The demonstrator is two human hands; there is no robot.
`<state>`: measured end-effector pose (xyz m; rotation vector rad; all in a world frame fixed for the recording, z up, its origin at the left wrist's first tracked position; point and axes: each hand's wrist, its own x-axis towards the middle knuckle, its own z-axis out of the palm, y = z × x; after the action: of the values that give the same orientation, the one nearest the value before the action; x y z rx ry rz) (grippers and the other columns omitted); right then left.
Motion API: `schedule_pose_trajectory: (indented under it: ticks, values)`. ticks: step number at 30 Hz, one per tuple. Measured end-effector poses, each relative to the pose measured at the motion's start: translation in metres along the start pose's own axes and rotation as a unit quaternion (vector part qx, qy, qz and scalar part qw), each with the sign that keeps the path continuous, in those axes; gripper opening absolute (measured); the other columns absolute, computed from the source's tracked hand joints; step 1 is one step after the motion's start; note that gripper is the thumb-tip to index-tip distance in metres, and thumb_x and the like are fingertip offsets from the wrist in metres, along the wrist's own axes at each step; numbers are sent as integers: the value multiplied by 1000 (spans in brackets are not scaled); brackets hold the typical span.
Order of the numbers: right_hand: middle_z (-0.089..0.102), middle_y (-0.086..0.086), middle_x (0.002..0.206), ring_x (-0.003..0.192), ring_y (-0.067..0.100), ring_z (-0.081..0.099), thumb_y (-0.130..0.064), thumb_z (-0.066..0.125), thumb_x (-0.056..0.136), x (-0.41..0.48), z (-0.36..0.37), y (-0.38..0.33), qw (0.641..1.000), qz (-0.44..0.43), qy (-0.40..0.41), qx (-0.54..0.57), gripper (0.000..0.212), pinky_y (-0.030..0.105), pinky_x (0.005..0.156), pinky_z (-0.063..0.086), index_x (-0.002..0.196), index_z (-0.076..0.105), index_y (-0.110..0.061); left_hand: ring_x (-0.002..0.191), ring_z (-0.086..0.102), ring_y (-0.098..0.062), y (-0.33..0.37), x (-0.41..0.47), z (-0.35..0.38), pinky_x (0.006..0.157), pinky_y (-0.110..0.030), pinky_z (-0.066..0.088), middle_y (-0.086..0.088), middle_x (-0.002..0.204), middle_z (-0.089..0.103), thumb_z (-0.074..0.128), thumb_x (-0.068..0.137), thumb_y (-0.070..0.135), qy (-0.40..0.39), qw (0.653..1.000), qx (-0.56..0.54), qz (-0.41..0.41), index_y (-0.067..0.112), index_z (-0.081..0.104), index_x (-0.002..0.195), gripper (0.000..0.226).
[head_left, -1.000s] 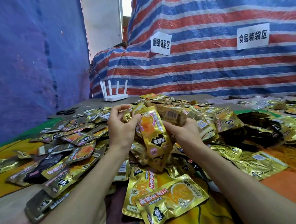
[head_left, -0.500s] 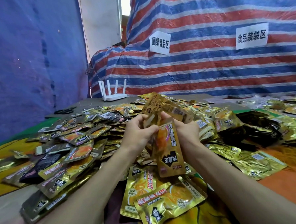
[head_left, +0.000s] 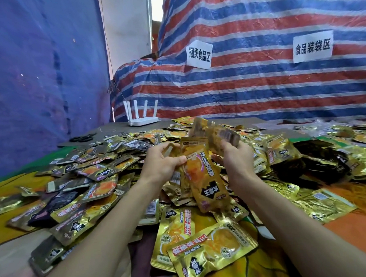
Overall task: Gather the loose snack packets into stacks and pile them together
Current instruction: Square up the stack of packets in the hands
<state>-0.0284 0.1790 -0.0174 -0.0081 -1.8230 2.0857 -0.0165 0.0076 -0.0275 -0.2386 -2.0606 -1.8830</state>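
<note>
Pinching a gold snack packet (head_left: 203, 175) near its top, the left hand (head_left: 161, 163) dangles it (print toward the camera). The right hand (head_left: 239, 156) grips a blurred packet stack (head_left: 217, 134) just beside it.

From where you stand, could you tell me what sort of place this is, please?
Probably a makeshift food-packing workshop: the striped tarpaulin carries paper signs naming food bundling and bagging areas, and loose snack packets lie heaped.

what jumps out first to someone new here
The sprawling heap of gold snack packets grabs you first, with both hands at its centre: the left hand pinches a hanging gold packet, the right hand grips a blurred bunch. Behind rises a red-blue striped tarp bearing two white signs.
</note>
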Motion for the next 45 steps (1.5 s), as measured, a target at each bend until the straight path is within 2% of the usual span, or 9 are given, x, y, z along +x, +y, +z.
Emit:
schedule_pose_trajectory:
  ticks: [3, 6, 13, 15, 20, 25, 32, 39, 45]
  values:
    - [65, -1, 94, 81, 14, 66, -21, 71, 94, 3, -10, -3, 985, -154, 74, -37, 21, 19, 60, 53, 93, 52, -31, 91, 72, -32, 1, 2, -1, 78, -51, 61, -8, 95, 73, 73, 85, -2, 39, 999, 5, 25, 23, 68, 87, 25]
    - [69, 2, 90, 83, 18, 68, -25, 73, 92, 6, -17, -5, 967, -237, 81, -46, 16, 30, 65, 58, 89, 60, -33, 95, 71, -31, 3, 0, 2, 82, -54, 60, -5, 94, 75, 75, 84, 1, 52, 998, -5, 43, 24, 70, 85, 23]
    - [71, 13, 93, 91, 35, 70, -41, 50, 104, -14, 7, 15, 974, -186, -119, -59, 33, 56, 80, 58, 102, 66, -13, 92, 73, -25, 8, -2, 6, 66, -39, 62, -9, 102, 73, 88, 72, 6, 111, 989, -42, 90, 23, 68, 100, 39]
    - [72, -2, 97, 101, 23, 72, -55, 54, 95, -20, 12, 22, 969, -156, -183, -59, 51, 40, 85, 60, 118, 60, -10, 84, 75, -25, 8, -2, 7, 65, -37, 61, -9, 96, 75, 91, 68, 8, 130, 986, -59, 87, 19, 64, 105, 47]
    - [74, -1, 101, 91, 11, 73, -13, 73, 92, -21, 9, 22, 949, -210, -232, -49, 32, 22, 77, 56, 121, 59, -9, 86, 75, -22, 3, 0, 4, 72, -38, 61, -2, 91, 76, 93, 64, 17, 147, 983, -83, 74, 21, 66, 96, 42]
    - [72, -1, 100, 88, 8, 71, -10, 73, 92, -28, 19, 18, 955, -264, -135, -11, 28, 22, 79, 56, 116, 60, -12, 105, 70, -27, 9, -5, 15, 93, -48, 57, -9, 113, 72, 95, 37, 60, 137, 981, -137, -20, 8, 59, 125, 109]
    - [69, -15, 100, 94, -1, 68, -25, 69, 96, -27, 22, 24, 954, -270, -124, -37, 23, 14, 79, 53, 113, 56, -33, 95, 71, -13, 9, -12, 22, 66, -16, 55, 0, 106, 72, 61, 98, 32, 27, 995, -94, 34, 22, 56, 124, 29]
    - [68, -10, 103, 96, 4, 67, -38, 59, 90, -30, 26, 32, 960, -204, -184, -59, 34, 32, 88, 56, 121, 49, -30, 93, 69, -30, -1, -13, 21, 79, -45, 59, -15, 104, 68, 46, 74, 18, -36, 983, -176, 41, 20, 44, 126, 52]
    - [70, -4, 98, 91, 10, 68, -35, 59, 84, -32, 26, 35, 971, -175, -162, -4, 31, 34, 82, 56, 113, 55, -27, 47, 60, -8, -12, -19, 31, 41, -21, 45, -7, 70, 61, 55, 61, 1, 1, 983, -174, -62, 7, 50, 109, 49]
